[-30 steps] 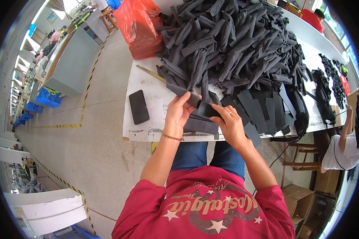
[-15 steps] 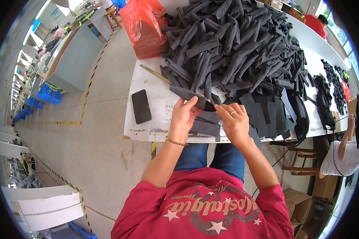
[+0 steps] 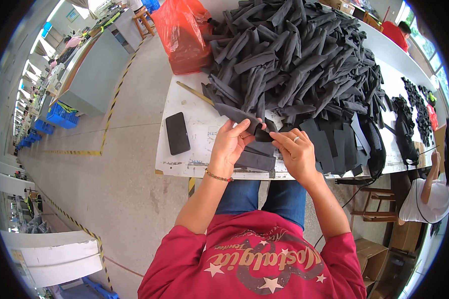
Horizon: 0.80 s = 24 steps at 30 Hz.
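Note:
A dark grey fabric sleeve (image 3: 237, 114) is held between my two hands above the table's near edge. My left hand (image 3: 233, 138) grips it with the thumb on top. At its black, opened end, my right hand (image 3: 295, 149) pinches the edge between thumb and fingers; a ring shows on that hand. Below the hands lie flat dark fabric pieces (image 3: 256, 160), partly covered. Just beyond, a large heap of similar grey sleeves (image 3: 294, 60) covers the middle of the table.
A black phone (image 3: 177, 133) lies on the white table (image 3: 197, 109), left of my hands. Behind it are a yellowish strip (image 3: 194, 93) and a red plastic bag (image 3: 182, 40). Flat dark panels (image 3: 329, 149) lie right. Another person (image 3: 424, 199) sits at far right.
The sleeve's right end has bent downward and spread, showing more of its black opening. My right hand has moved very slightly right; my left hand keeps its grip.

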### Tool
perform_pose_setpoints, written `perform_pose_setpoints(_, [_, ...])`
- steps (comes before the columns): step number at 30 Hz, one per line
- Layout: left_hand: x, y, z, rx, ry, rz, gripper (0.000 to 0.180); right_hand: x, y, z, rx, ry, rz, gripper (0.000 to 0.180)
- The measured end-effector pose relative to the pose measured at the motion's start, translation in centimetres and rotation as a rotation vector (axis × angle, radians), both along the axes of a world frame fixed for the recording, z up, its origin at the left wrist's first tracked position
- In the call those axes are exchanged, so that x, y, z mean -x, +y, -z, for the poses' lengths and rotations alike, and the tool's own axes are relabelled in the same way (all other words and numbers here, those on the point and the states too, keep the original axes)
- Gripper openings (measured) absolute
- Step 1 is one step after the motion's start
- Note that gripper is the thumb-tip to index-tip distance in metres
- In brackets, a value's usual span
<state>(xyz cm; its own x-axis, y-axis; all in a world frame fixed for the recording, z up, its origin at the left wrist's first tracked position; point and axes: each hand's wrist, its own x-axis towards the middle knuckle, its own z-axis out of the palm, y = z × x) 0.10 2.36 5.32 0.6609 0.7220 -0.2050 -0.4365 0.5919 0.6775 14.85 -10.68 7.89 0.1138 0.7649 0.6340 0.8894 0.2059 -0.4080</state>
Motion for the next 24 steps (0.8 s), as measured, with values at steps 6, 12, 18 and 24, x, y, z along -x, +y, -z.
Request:
perform_pose_setpoints(6, [0.0, 0.0, 0.2, 0.027, -0.031, 0.056, 0.019, -0.5, 0.3, -0.9, -0.016, -0.125, 0.009, 0.026])
perform_pose_setpoints(12, [0.4, 0.0, 0.0, 0.051, -0.06, 0.059, 0.026, -0.8, 0.3, -1.3, -0.038, -0.324, 0.024, 0.031])
perform_pose_setpoints(18, [-0.6, -2.0, -0.9, -0.097, -0.042, -0.089, 0.035, 0.3, 0.6, -0.8, -0.096, -0.364, 0.092, 0.029])
perform_pose_setpoints(24, [-1.3, -4.2, -1.3, -0.223, 0.007, -0.259, 0.044, 2.4, 0.9, 0.9, -0.103, -0.165, 0.114, 0.047])
